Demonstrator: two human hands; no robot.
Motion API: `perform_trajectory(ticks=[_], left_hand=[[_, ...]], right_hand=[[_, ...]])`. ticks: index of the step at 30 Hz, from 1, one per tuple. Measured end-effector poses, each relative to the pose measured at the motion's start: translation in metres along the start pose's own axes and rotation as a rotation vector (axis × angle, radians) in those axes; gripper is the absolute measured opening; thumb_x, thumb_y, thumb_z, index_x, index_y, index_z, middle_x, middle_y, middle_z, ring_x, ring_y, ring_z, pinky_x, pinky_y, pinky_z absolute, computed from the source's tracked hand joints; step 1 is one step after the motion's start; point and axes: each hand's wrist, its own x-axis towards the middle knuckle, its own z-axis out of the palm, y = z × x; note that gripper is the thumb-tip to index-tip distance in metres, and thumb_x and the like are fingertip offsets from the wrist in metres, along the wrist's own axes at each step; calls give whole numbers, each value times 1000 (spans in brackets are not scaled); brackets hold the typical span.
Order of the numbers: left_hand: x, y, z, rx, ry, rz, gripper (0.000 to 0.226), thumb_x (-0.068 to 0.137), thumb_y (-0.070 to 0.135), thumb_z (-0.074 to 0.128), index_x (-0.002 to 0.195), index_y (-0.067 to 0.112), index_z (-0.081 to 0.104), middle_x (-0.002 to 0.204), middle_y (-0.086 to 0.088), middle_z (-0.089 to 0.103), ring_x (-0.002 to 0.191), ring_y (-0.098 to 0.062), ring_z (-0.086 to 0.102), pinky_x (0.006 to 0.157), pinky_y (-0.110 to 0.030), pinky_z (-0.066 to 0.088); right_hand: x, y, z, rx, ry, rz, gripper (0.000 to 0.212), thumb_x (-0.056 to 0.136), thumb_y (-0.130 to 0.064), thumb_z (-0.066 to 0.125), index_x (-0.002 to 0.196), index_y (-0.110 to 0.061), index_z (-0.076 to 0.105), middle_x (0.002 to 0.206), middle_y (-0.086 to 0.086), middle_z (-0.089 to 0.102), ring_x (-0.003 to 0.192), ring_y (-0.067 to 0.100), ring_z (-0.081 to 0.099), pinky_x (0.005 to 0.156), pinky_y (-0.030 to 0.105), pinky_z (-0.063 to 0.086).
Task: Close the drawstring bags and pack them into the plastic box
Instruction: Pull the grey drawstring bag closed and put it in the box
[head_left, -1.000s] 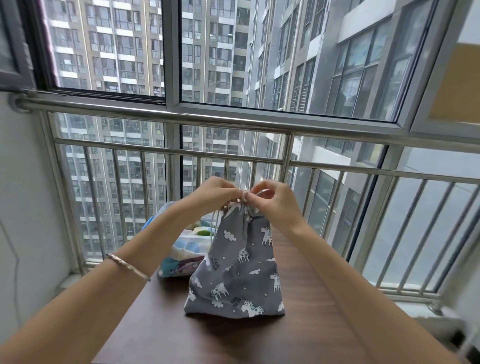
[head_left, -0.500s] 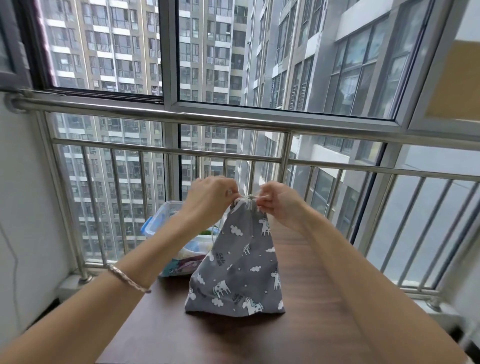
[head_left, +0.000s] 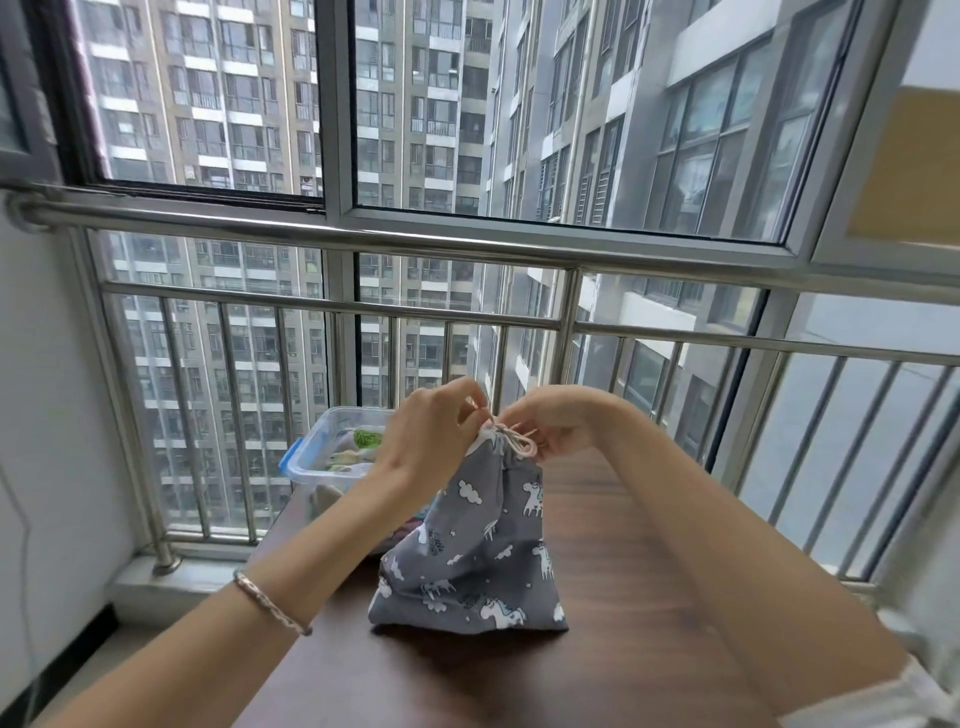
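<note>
A grey drawstring bag (head_left: 478, 551) printed with white unicorns and clouds stands upright on the dark wooden table (head_left: 597, 649). Its mouth is gathered tight at the top, with a loop of pale cord (head_left: 517, 440) showing there. My left hand (head_left: 431, 431) pinches the cord on the left of the bag's neck. My right hand (head_left: 553, 421) pinches it on the right. Behind the bag on the left sits a clear plastic box (head_left: 317, 452) with a blue clasp, holding several cloth items, partly hidden by my left forearm.
A steel railing (head_left: 467, 244) and barred window run along the table's far edge, close behind the box. A white wall (head_left: 47, 415) stands at the left. A silver bracelet (head_left: 270, 603) is on my left wrist.
The bag's mouth has been drawn tighter and a loop of cord now shows at the neck. Both hands stay at the bag's top.
</note>
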Motion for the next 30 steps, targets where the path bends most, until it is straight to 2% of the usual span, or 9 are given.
perform_trajectory(ticks=[3, 6, 13, 15, 19, 22, 24, 27, 30], left_hand=[[5, -2, 3, -302, -79, -95, 14, 88, 14, 65, 101, 15, 69, 94, 2, 74, 83, -5, 69, 70, -15, 54], [11, -5, 4, -430, -196, -147, 18, 86, 10, 68, 103, 14, 70, 96, 1, 73, 87, -5, 69, 79, -22, 57], [21, -7, -3, -631, -341, -283, 19, 84, 11, 70, 102, 6, 70, 86, -6, 75, 81, -16, 72, 80, -27, 56], [25, -7, -4, -609, -339, -307, 18, 82, 15, 72, 99, 7, 72, 83, -8, 75, 79, -18, 72, 80, -30, 57], [29, -5, -9, -528, -344, -398, 18, 78, 14, 76, 95, 7, 72, 79, -10, 74, 67, -10, 68, 77, -27, 57], [34, -5, -15, -550, -417, -502, 19, 74, 13, 80, 90, 5, 73, 82, -11, 73, 70, -12, 64, 79, -27, 55], [38, -6, -17, -559, -462, -570, 24, 71, 13, 81, 91, 6, 69, 82, -12, 69, 73, -16, 61, 81, -31, 54], [42, -11, -20, -513, -576, -572, 46, 71, 14, 81, 108, 6, 56, 80, -11, 63, 77, -21, 56, 69, -30, 48], [47, -13, -27, -455, -714, -487, 49, 76, 14, 77, 116, 6, 49, 84, -14, 63, 78, -22, 56, 71, -30, 45]], right_hand=[[-3, -3, 3, -135, 77, -66, 10, 89, -11, 64, 95, -2, 66, 76, 6, 63, 62, 12, 57, 62, 21, 45], [-12, -9, 7, -278, 191, -162, 8, 87, -7, 64, 89, -3, 71, 70, 2, 63, 58, 7, 56, 54, 16, 46], [-25, -9, 14, -361, 380, -345, 19, 79, -1, 66, 69, -16, 73, 59, -2, 66, 50, -1, 59, 48, 11, 43], [-23, -8, 17, -421, 444, -382, 15, 76, -4, 68, 72, -18, 74, 61, -2, 68, 54, 1, 61, 52, 13, 46], [-20, -7, 20, -510, 542, -486, 11, 68, -11, 75, 74, -19, 78, 68, -3, 73, 70, 11, 71, 71, 34, 60], [-21, -6, 22, -569, 560, -547, 17, 71, -15, 79, 87, -15, 76, 75, -1, 73, 74, 13, 71, 76, 37, 60], [-24, -4, 23, -607, 553, -576, 26, 76, -18, 78, 102, -13, 74, 80, 0, 73, 74, 10, 70, 76, 31, 59], [-27, -4, 23, -629, 430, -591, 20, 85, -16, 71, 103, -9, 76, 75, 0, 71, 53, -4, 59, 53, 12, 47], [-29, -3, 19, -643, 338, -555, 20, 88, -21, 68, 103, -9, 75, 77, 1, 71, 53, -4, 55, 51, 15, 46]])
